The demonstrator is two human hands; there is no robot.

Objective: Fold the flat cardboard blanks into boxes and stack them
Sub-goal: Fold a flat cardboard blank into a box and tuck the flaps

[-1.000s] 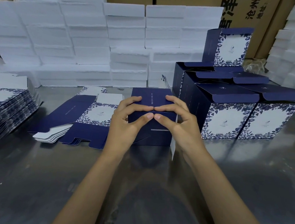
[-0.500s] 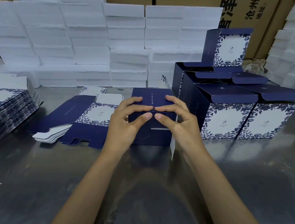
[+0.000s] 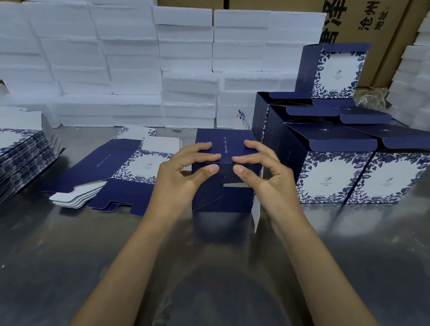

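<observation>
Grip: left hand (image 3: 182, 173) and right hand (image 3: 264, 177) pinched shut on half-formed box (image 3: 224, 174), mid-counter (image 3: 356, 253). Risk: uneven thumb pressure pops bottom flaps (image 3: 211, 196) loose, creases panel.

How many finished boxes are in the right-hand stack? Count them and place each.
5: front-left box, front-right box, middle box behind them, rear box farther back, top box on the rear ones. Others may be hidden.

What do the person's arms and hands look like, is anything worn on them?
Both forearms are bare as far as the picture shows: no sleeves, gloves, watch or rings visible. The left hand and right hand have short, plain fingernails.
</observation>
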